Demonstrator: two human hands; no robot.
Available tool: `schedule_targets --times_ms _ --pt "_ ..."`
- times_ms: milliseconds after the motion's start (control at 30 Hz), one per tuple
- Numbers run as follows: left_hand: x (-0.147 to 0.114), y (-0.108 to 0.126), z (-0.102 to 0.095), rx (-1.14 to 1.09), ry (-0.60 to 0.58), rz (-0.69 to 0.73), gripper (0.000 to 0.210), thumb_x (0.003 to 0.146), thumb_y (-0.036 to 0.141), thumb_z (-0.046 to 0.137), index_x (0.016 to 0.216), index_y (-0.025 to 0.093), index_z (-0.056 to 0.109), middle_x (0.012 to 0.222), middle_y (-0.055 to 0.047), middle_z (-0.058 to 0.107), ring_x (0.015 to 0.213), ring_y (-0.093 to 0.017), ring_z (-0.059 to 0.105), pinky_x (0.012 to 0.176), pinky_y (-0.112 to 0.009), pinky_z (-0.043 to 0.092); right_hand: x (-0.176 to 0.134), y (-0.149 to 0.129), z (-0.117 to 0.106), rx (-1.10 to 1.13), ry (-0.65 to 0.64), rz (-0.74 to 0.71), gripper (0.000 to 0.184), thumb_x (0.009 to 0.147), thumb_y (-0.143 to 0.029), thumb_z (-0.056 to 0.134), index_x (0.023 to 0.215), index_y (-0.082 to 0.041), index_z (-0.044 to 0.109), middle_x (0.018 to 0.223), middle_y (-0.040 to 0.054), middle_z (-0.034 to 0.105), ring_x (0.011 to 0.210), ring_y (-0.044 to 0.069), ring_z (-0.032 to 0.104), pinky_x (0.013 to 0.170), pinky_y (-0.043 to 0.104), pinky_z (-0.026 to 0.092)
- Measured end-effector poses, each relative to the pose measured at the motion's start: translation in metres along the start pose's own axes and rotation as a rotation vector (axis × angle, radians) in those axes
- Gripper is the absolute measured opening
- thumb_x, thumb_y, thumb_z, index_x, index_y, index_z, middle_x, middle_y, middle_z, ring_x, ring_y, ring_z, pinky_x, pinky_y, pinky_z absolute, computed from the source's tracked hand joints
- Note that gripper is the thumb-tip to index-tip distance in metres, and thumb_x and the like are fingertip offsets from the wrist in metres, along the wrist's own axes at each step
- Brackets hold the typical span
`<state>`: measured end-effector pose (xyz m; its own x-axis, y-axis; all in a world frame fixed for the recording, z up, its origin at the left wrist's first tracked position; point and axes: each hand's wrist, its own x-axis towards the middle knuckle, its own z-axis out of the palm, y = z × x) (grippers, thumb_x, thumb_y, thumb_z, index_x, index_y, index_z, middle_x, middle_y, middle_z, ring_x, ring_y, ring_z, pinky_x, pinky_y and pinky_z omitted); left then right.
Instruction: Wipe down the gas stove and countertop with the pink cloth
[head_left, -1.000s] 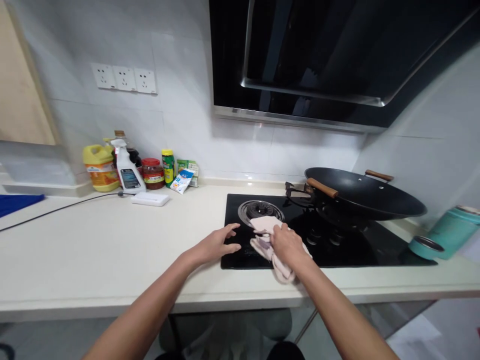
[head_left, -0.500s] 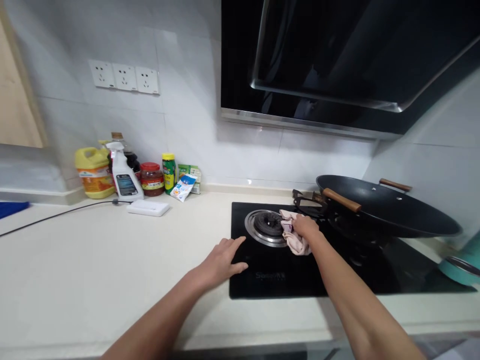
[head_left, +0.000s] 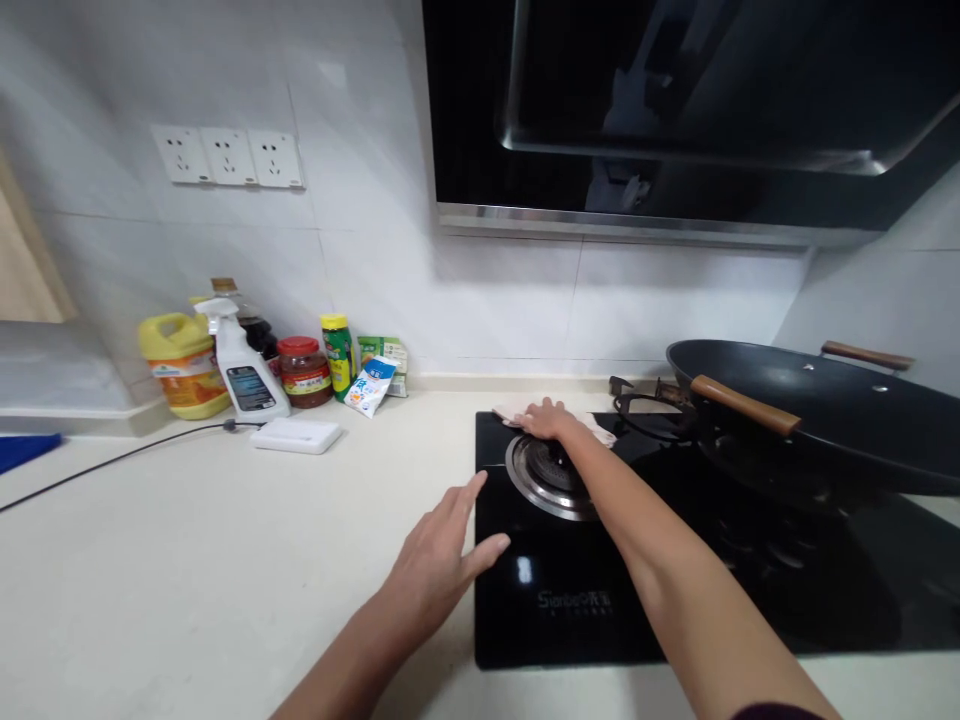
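My right hand [head_left: 546,420] holds a pale pink cloth [head_left: 601,432] against the black glass hob [head_left: 517,635], behind the left burner [head_left: 534,488]. Part of the cloth is hidden under the fingers and wrist. The forearm crosses over the right side of the burner's steel ring. My left hand [head_left: 441,548] is open and empty, thumb and fingers apart, at the hob's left edge. Whether its fingertips touch the glass I cannot tell.
A large black wok [head_left: 817,405] with wooden handles sits on the right burner. A pan support [head_left: 651,412] lies at the back of the hob. A spray bottle [head_left: 247,370], a red-lidded jar [head_left: 304,375] and a white box [head_left: 296,436] stand left. The range hood [head_left: 637,215] hangs above.
My right hand has moved the cloth from the burner's right side to behind it. My left hand stays open by the hob's left edge. The camera view has shifted slightly.
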<state>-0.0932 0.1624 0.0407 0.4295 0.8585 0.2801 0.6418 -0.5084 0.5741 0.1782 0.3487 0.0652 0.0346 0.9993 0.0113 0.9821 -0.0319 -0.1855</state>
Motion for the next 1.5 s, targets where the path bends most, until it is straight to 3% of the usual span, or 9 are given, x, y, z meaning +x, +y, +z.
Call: schedule_targets --times_ms 133,300,600,733,833,1000,1133,1267,1500 --pt "0.006 -0.005 -0.007 -0.068 0.138 -0.097 0.066 0.096 0.057 0.052 0.153 0.026 0.041 0.140 -0.011 0.061 0.121 -0.029 0.063 0.103 -0.045 0.051 -0.017 -0.047 0.010 -0.018 -0.058 -0.246 0.055 0.103 -0.060 0.034 0.138 -0.026 0.060 0.146 0.0148 0.049 0.132 0.035 0.045 0.107 0.056 0.036" --pt "0.010 -0.018 -0.002 -0.159 0.297 -0.085 0.059 0.094 0.056 0.052 0.142 0.023 0.050 0.137 -0.013 0.061 0.116 -0.027 0.064 0.098 -0.044 0.053 -0.078 -0.075 0.018 -0.036 -0.081 -0.531 0.051 0.107 -0.055 0.030 0.121 -0.027 0.071 0.128 0.0096 0.060 0.119 0.028 0.050 0.105 0.045 0.037" --pt "0.011 -0.024 0.006 -0.213 0.305 -0.069 0.055 0.094 0.058 0.051 0.133 0.021 0.058 0.132 -0.012 0.062 0.109 -0.025 0.065 0.093 -0.043 0.053 -0.232 -0.024 0.024 0.156 0.032 -0.716 0.039 0.100 -0.041 0.058 0.069 -0.018 0.061 0.089 0.0047 0.060 0.093 0.019 0.054 0.084 0.034 0.042" --pt "0.009 -0.020 0.005 -0.214 0.259 -0.039 0.049 0.096 0.058 0.050 0.130 0.023 0.061 0.128 -0.009 0.062 0.109 -0.023 0.064 0.093 -0.041 0.052 -0.280 0.008 0.011 0.221 0.027 -0.589 0.018 0.092 -0.038 0.068 0.091 -0.020 0.065 0.122 0.0079 0.060 0.116 0.023 0.054 0.100 0.039 0.042" --pt "0.008 -0.017 0.004 -0.209 0.236 -0.014 0.046 0.097 0.057 0.050 0.126 0.024 0.063 0.125 -0.007 0.063 0.107 -0.023 0.064 0.094 -0.040 0.052 -0.291 0.020 0.006 0.134 0.045 -0.390 0.061 0.083 -0.046 0.076 0.137 -0.025 0.056 0.161 0.0143 0.033 0.150 0.037 0.025 0.119 0.056 0.025" --pt "0.007 -0.014 0.003 -0.205 0.239 0.041 0.043 0.097 0.056 0.050 0.122 0.025 0.065 0.121 -0.007 0.065 0.106 -0.023 0.066 0.093 -0.040 0.053 -0.285 0.001 0.022 0.136 -0.212 -0.259 0.093 0.086 -0.067 0.065 0.162 -0.027 0.029 0.170 0.0197 0.012 0.156 0.048 0.007 0.121 0.066 0.018" --pt "0.007 -0.014 0.003 -0.200 0.287 0.104 0.038 0.097 0.051 0.052 0.118 0.024 0.066 0.116 -0.007 0.066 0.103 -0.022 0.067 0.090 -0.040 0.055 -0.259 -0.040 0.038 0.104 -0.087 -0.493 0.072 0.094 -0.058 0.057 0.157 -0.028 0.038 0.164 0.0199 0.028 0.151 0.048 0.020 0.117 0.068 0.024" --pt "0.007 -0.014 0.002 -0.199 0.315 0.126 0.034 0.097 0.048 0.052 0.115 0.023 0.067 0.112 -0.008 0.068 0.101 -0.022 0.067 0.089 -0.040 0.056 -0.199 -0.067 0.042 -0.005 0.029 -0.704 0.052 0.104 -0.039 0.043 0.153 -0.024 0.045 0.152 0.0188 0.045 0.140 0.039 0.040 0.114 0.061 0.033" --pt "0.004 -0.006 -0.004 -0.149 0.268 0.140 0.029 0.100 0.045 0.051 0.114 0.026 0.068 0.114 -0.006 0.069 0.107 -0.022 0.066 0.096 -0.039 0.054 -0.066 -0.061 0.016 -0.173 -0.254 -0.687 0.057 0.106 -0.045 0.040 0.161 -0.030 0.035 0.170 0.0096 0.026 0.156 0.031 0.024 0.125 0.053 0.020"
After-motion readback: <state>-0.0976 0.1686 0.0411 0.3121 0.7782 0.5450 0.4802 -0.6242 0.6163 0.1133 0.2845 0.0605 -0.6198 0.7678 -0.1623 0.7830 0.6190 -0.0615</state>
